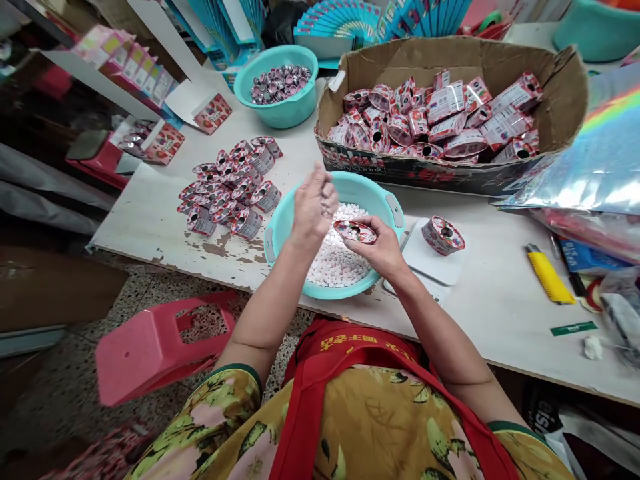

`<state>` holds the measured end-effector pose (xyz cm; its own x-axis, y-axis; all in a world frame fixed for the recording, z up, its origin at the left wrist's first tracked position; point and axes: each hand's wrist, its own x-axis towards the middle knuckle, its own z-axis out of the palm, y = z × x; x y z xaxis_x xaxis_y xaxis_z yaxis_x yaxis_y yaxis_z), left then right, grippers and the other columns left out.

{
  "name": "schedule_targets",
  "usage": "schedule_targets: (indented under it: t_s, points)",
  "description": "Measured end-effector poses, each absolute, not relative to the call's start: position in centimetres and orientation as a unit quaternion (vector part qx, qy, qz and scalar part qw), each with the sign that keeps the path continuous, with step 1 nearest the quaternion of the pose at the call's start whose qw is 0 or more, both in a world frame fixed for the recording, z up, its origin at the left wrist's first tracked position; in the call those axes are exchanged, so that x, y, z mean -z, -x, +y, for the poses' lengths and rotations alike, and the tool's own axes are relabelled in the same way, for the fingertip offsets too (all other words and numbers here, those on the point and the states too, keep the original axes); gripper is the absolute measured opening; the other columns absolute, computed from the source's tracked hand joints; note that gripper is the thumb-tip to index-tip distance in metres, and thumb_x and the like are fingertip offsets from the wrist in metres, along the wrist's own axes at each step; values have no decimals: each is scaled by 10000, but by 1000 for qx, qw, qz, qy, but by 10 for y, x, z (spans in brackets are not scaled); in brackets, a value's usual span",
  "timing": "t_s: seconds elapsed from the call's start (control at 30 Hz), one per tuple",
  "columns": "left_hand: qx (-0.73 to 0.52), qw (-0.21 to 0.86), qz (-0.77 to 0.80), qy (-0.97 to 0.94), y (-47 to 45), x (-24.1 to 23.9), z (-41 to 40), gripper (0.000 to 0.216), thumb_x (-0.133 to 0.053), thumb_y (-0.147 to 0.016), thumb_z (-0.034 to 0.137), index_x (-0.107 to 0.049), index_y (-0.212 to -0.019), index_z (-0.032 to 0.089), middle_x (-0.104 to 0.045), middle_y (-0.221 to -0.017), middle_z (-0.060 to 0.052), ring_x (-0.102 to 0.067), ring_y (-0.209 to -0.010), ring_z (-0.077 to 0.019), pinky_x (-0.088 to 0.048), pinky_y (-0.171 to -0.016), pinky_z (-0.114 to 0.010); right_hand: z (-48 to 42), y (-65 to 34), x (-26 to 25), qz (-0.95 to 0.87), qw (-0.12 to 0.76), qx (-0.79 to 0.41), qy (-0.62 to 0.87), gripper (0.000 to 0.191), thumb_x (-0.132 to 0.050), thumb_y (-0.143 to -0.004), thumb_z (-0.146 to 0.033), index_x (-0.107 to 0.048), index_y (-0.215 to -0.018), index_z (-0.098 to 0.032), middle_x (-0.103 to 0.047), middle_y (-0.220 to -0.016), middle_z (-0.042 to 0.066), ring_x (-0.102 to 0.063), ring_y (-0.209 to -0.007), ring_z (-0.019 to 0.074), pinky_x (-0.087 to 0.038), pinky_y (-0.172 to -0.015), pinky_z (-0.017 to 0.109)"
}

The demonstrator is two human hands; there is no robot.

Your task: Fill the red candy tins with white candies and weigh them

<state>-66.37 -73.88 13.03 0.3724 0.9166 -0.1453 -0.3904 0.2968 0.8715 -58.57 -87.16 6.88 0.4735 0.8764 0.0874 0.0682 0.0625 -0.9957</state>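
My right hand (383,247) grips a small red-and-white printed carton (356,231) with a round dark hole in its top. A few white pellets lie on the carton's top near the hole. Below it is a turquoise basin (335,291) with many small white candy-like pellets (337,260) in it. My left hand (316,203) is raised over the basin's left side, its fingers curled and slightly blurred. What it holds, if anything, is hidden. Another such carton (443,235) stands on a white scale (433,267) to the right of the basin.
Left of the basin stand several cartons (233,183) in a cluster. Behind are a turquoise bowl of small round caps (275,120) and a cardboard box (450,177) full of cartons. A yellow cutter (550,275) lies at right; a pink stool (145,347) stands below left.
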Motion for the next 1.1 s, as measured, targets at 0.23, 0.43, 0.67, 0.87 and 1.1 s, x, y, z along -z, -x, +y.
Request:
schedule_targets:
  t_s: [0.23, 0.43, 0.67, 0.87, 1.1]
  points:
    - [-212, 752, 466, -416, 706, -87, -717, 374, -805, -821, 419, -589, -687, 144, -487, -533, 43, -348, -352, -12, -196, -324, -114, -904, 569, -74, -355, 652, -350, 572, 474, -801, -654, -357, -649, -1080, -214, -738, -1053, 32, -691, -958, 197, -553, -914, 367]
    - [-293, 610, 335, -655, 697, -115, -761, 218, -823, -774, 320, -687, -701, 167, -498, -524, 40, -358, -438, -61, -250, -421, -173, -894, 573, -72, -373, 630, -318, 602, 420, -756, -675, -311, -652, -1071, -217, -738, -1037, 27, -688, -949, 200, -546, -921, 368]
    - [-224, 480, 281, -800, 687, -129, -783, 144, -775, -780, 180, -725, -645, 194, -685, -678, -18, -561, -667, -150, -417, -646, -218, -883, 583, -69, -398, 601, -255, 645, 334, -695, -705, -294, -652, -1027, -217, -714, -1022, 28, -657, -948, 204, -522, -891, 352]
    - [-287, 655, 316, -623, 679, -125, -754, 344, -850, -772, 393, -623, -651, 164, -452, -486, 55, -361, -398, -46, -270, -387, -153, -877, 584, -70, -377, 628, -343, 588, 407, -748, -659, -298, -635, -1037, -201, -719, -1036, 35, -662, -936, 188, -529, -898, 347]
    - [-210, 757, 478, -394, 677, -86, -736, 561, -801, -792, 569, -442, -628, 170, -347, -437, 99, -261, -303, 5, -127, -301, -100, -949, 574, -75, -335, 659, -324, 590, 452, -807, -684, -342, -666, -1100, -235, -731, -1043, 32, -688, -929, 198, -563, -878, 355]
